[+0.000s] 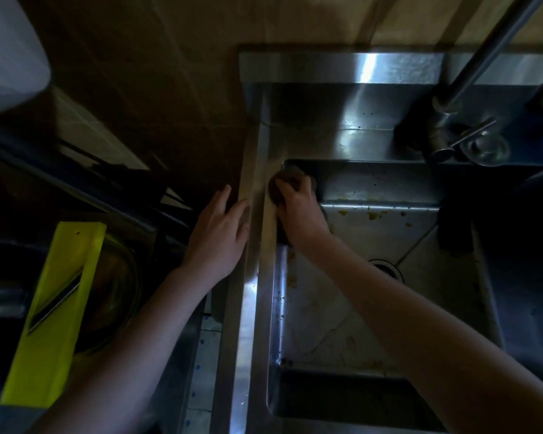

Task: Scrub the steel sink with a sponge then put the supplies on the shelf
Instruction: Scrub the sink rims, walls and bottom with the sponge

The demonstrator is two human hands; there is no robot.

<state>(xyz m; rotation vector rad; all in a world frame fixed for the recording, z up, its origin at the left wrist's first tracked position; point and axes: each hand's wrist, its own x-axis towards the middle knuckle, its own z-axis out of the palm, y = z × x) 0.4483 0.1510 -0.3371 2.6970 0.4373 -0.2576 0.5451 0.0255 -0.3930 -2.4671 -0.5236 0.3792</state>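
Note:
The steel sink point(351, 142) fills the right half of the dim head view, with yellowish food bits on its floor and back wall. My right hand point(298, 208) presses a dark sponge point(287, 177) against the basin's far left corner, fingers curled over it. Most of the sponge is hidden under the hand. My left hand point(220, 233) lies flat, fingers spread, on the sink's left rim point(257, 308), holding nothing.
A steel faucet point(470, 76) with its lever rises at the back right. The drain point(386, 267) sits mid-basin. A dark cloth-like object point(455, 227) hangs on the right wall. Left of the sink, a yellow slicer point(54, 314) lies over a glass bowl point(116, 296).

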